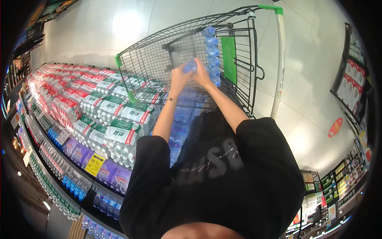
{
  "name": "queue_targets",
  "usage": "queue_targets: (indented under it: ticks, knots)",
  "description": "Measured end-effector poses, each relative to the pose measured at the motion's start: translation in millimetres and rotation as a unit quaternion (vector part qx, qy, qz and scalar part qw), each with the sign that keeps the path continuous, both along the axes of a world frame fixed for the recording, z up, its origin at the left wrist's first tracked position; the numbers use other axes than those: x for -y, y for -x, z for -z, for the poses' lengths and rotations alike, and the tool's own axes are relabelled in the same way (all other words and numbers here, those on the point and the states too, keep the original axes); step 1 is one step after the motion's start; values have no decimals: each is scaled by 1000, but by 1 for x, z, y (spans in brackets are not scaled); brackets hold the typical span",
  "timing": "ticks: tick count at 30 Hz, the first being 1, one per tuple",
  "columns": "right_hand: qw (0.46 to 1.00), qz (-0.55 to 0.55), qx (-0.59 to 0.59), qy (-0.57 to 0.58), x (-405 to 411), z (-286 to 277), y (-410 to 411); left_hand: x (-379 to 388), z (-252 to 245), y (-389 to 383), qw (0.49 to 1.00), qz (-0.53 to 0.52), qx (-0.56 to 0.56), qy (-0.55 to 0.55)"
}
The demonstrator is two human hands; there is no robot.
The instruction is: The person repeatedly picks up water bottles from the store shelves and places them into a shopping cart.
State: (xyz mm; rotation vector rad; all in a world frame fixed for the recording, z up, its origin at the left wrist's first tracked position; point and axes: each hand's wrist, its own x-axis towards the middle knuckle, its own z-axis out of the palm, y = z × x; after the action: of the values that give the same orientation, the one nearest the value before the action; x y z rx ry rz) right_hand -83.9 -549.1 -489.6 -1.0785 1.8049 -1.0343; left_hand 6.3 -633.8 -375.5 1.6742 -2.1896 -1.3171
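Note:
Both hands are over a wire shopping cart (253, 68) with green corner pieces. Between them they hold a blue-capped plastic water bottle (190, 66), slightly blurred. My left hand (180, 76) has its fingers around the bottle's left side, and my right hand (201, 73) grips it from the right. Just right of my right hand, a row of several water bottles (212, 51) lines the cart beside a green panel (229, 59). Against the cart's near side are blue-tinted packs of bottled water (179, 119), partly hidden by my arms and black shirt.
Shrink-wrapped bottle packs with green labels (119, 131) and red labels (64, 104) are stacked at the left. Shelves with purple packs (78, 151) and a yellow price tag (95, 164) run below them. Pale floor tiles (304, 59) extend beyond the cart; a display stand (350, 80) is at far right.

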Motion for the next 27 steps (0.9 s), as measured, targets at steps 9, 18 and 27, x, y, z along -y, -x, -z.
queue_targets:
  ticks: [9,18,27]
  knots:
    - [976,-68,-7,-206,-4,22,59,0,152,12,998,-46,27,-15]
    - [979,-110,14,-172,-120,-42,10,-16,229,11,992,-61,106,-43]
    - [978,-94,41,-182,-124,-40,0,-49,238,36,986,4,155,-70]
